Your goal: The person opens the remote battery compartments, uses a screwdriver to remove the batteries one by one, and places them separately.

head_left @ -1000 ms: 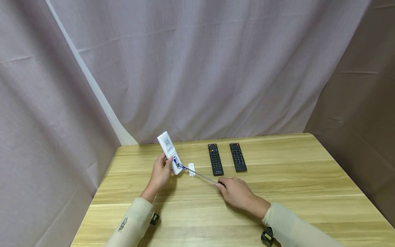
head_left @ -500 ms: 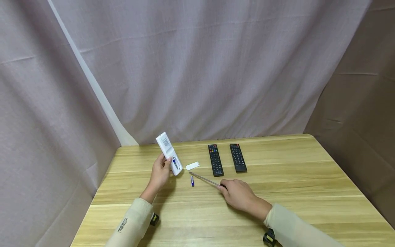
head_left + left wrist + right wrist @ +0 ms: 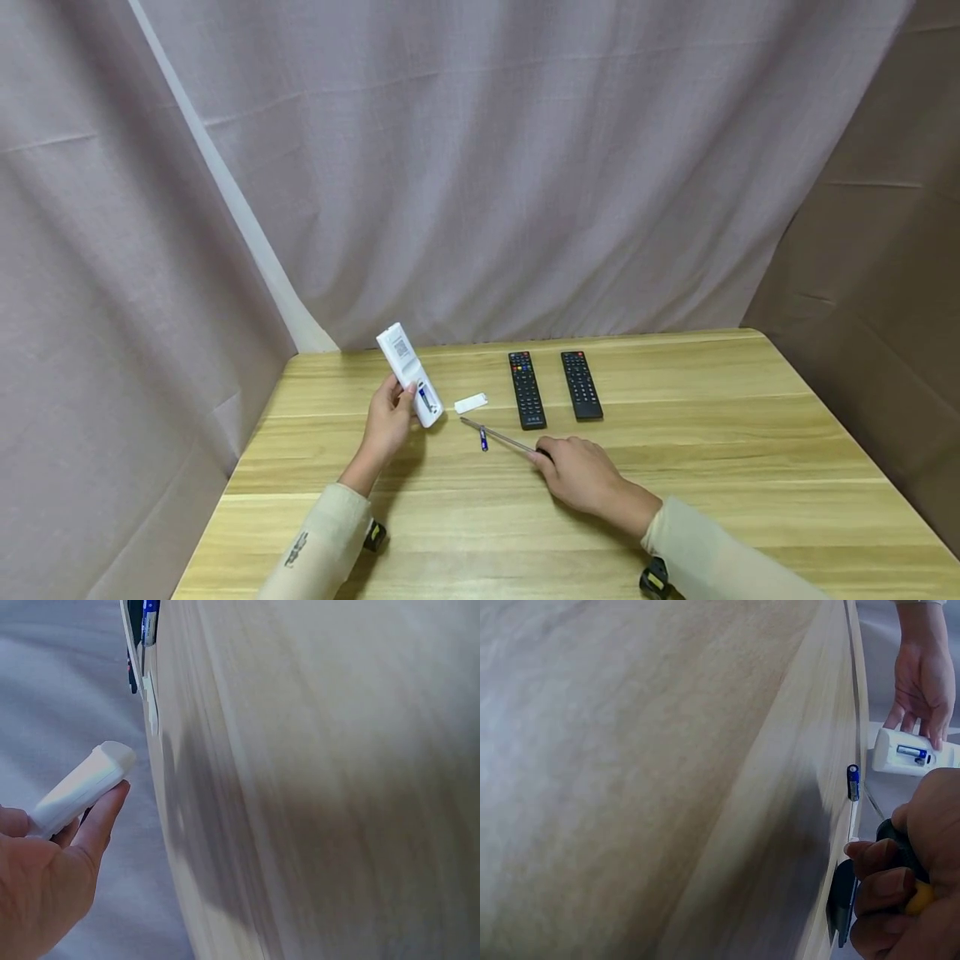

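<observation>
My left hand [image 3: 387, 427] grips a white remote control [image 3: 400, 350], tilted above the table with its back showing. In its uncovered battery compartment lies a blue battery [image 3: 910, 752]. My right hand [image 3: 581, 475] holds a screwdriver [image 3: 506, 439] by its handle, which looks black and yellow in the right wrist view. The metal shaft points left, its tip a short way right of the remote. A loose blue battery [image 3: 483, 443] lies on the table by the shaft, which crosses its upper end in the head view. Just beyond the tip rests a white battery cover [image 3: 471, 403].
Two black remote controls, one [image 3: 528, 392] nearer and another [image 3: 582, 385] to its right, lie face up beyond my right hand. The wooden table [image 3: 712, 467] ends at the back against a grey curtain [image 3: 540, 167].
The loose battery came out of the white remote at the screwdriver tip, dropped onto the table and shifted right. The cover has turned sideways. The screwdriver tip has drawn back from the compartment.
</observation>
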### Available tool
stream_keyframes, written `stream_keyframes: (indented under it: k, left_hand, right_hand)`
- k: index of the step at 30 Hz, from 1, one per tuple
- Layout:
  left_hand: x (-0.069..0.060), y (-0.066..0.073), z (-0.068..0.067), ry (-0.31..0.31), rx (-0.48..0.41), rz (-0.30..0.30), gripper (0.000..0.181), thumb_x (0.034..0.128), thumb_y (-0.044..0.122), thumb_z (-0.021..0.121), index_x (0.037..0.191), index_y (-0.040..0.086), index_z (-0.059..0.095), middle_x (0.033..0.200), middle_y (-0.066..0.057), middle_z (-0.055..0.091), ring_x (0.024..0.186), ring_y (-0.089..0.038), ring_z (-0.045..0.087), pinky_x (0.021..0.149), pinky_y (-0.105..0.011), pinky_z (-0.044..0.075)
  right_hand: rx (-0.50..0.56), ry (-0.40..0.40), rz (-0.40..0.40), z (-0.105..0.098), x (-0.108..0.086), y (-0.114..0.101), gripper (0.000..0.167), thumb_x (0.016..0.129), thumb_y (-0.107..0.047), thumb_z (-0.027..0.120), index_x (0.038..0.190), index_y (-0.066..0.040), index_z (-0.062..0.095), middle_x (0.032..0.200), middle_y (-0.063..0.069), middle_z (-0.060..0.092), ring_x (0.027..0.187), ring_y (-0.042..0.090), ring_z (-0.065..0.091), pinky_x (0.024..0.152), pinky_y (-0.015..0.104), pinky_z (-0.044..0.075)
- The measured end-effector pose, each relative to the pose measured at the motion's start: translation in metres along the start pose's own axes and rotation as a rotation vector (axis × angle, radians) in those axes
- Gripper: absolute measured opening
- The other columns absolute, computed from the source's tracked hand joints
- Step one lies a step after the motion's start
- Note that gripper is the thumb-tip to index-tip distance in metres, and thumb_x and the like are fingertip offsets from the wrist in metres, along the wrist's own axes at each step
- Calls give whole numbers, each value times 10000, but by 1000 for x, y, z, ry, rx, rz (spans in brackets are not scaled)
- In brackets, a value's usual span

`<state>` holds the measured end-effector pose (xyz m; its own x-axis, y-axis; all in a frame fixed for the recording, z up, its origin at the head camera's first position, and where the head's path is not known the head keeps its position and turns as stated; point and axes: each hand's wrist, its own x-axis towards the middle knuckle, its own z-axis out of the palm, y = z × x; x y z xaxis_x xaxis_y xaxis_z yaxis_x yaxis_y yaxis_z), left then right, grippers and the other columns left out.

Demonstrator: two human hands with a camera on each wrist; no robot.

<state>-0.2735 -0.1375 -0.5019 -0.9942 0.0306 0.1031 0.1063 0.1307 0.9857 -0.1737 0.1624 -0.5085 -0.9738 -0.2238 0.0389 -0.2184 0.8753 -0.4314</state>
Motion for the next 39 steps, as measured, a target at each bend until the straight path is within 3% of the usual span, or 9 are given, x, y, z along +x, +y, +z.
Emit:
stream_keyframes:
  k: [14, 21, 24, 28, 32, 39]
  left_hand:
    - [0, 2, -2, -15, -23, -6, 423, 1136, 89, 466, 1541, -29, 478, 1423, -335, 640, 1165, -450, 714, 821, -444, 709]
    - [0, 3, -1, -12, -56, -13, 420, 1133, 83, 473, 1541, -17, 485, 1416, -323, 650, 1166, -432, 714, 861, -528, 697]
    - [0, 5, 0, -20, -72, -15, 421, 1134, 80, 467, 1544, -17, 480, 1415, -322, 649, 1168, -405, 712, 860, -508, 700]
    - [0, 7, 1, -25, -85, -17, 415, 1138, 83, 461, 1542, -8, 481, 1410, -308, 654, 1148, -353, 714, 848, -468, 705]
    - [-1, 9, 3, -30, -108, -10, 401, 1135, 70, 461, 1524, -17, 493, 1400, -309, 656, 1139, -344, 713, 867, -507, 699]
    - [-2, 11, 8, -50, -118, 10, 410, 1131, 61, 467, 1533, -19, 491, 1407, -320, 649, 1154, -336, 700, 932, -558, 676]
  right_hand:
    - [-3, 46, 2, -5, -3, 4, 223, 1089, -341, 623, 928, -204, 694, 588, -87, 488, 535, 113, 459, 497, 289, 344]
    - [3, 66, -6, -5, -4, 3, 211, 1087, -338, 628, 993, -188, 743, 606, -103, 529, 561, 98, 483, 537, 287, 393]
    - [9, 82, -23, -6, -5, -1, 209, 1085, -335, 632, 1010, -182, 753, 616, -114, 543, 573, 81, 489, 555, 280, 411]
    - [40, 91, -61, -8, -5, -9, 205, 1084, -320, 635, 945, -197, 720, 589, -121, 494, 532, 54, 447, 509, 243, 374]
    - [52, 97, -99, -8, -5, -16, 226, 1083, -310, 636, 885, -212, 683, 563, -130, 431, 493, 36, 393, 467, 221, 317]
    - [8, 105, -104, -10, -2, -24, 249, 1084, -331, 632, 871, -217, 693, 573, -129, 452, 531, 45, 439, 504, 237, 365]
